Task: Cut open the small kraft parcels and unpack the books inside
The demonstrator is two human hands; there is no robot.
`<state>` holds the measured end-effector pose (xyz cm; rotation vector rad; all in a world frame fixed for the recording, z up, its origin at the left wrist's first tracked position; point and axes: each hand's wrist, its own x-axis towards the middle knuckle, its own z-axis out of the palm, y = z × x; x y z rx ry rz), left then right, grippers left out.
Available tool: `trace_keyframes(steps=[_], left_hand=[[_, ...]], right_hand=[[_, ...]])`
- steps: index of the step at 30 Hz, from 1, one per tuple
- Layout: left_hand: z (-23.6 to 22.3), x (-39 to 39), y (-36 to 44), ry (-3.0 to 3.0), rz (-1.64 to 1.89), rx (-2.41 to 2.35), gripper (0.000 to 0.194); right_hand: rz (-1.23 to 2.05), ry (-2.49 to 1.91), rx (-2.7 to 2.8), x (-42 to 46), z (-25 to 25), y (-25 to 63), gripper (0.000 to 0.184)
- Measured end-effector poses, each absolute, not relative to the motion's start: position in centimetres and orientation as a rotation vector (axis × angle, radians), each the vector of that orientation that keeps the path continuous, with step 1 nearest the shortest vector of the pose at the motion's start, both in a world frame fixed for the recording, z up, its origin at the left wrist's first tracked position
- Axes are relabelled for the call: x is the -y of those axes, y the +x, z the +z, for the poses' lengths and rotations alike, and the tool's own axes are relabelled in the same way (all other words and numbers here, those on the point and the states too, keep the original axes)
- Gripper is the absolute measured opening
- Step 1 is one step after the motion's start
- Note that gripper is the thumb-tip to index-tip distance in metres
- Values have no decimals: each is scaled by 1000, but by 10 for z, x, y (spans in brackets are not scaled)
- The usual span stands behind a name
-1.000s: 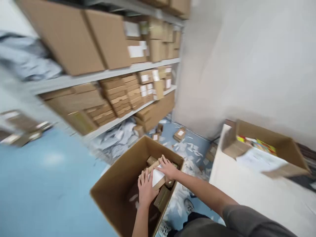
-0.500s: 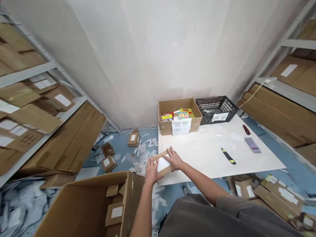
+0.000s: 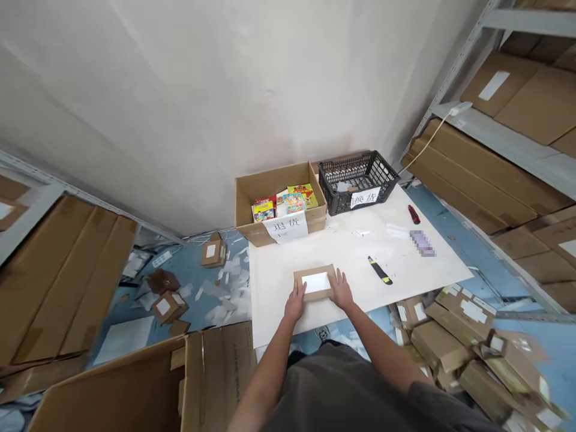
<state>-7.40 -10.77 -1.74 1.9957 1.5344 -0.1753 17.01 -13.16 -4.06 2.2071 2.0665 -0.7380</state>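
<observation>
A small flat cardboard box [image 3: 317,294] with a blank-looking white label lies at the near part of the white table [image 3: 275,313]. Its left side is gripped by my left hand [image 3: 295,302], and my right hand [image 3: 341,290] grips the right side. To the right of the box rests a black and yellow utility knife [image 3: 380,270]. A red and black knife [image 3: 414,214] and a pixelated purple item [image 3: 422,243] are farther right.
Behind stand an open carton [image 3: 252,233] of colourful packs and a black plastic crate [image 3: 335,205], both with handwritten signs. A large open carton [image 3: 220,372] is at the lower left. Parcels [image 3: 468,309] and paper scraps litter the blue floor; shelves flank both sides.
Both hands have brought the cardboard box from the table's left edge further onto the table, and it has turned to lie nearly straight. My view has swung right.
</observation>
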Motion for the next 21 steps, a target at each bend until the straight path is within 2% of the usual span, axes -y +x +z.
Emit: trace_keyframes(steps=[3,7,13,19,21], left_hand=[[-26,110,-78,1951,-9,-1486,93],[-38,112,-76,1784,167,-1509,94],[-46,104,-74,1683,407,-1445,96],[-25,40,-82,1609,664,-1307,89],[-12,6,-77,1609,672,-1197,95]], right_hand=[[-857,2339,-1880,152,-42,174,100],[-1024,2309,-1887,164,-42,172,95],[-996,2341,-1835,148,-34,166,90],[-1346,2699,-1685,121,-21,180,72],[-1486,2851,-1538,118,-18,180,62]])
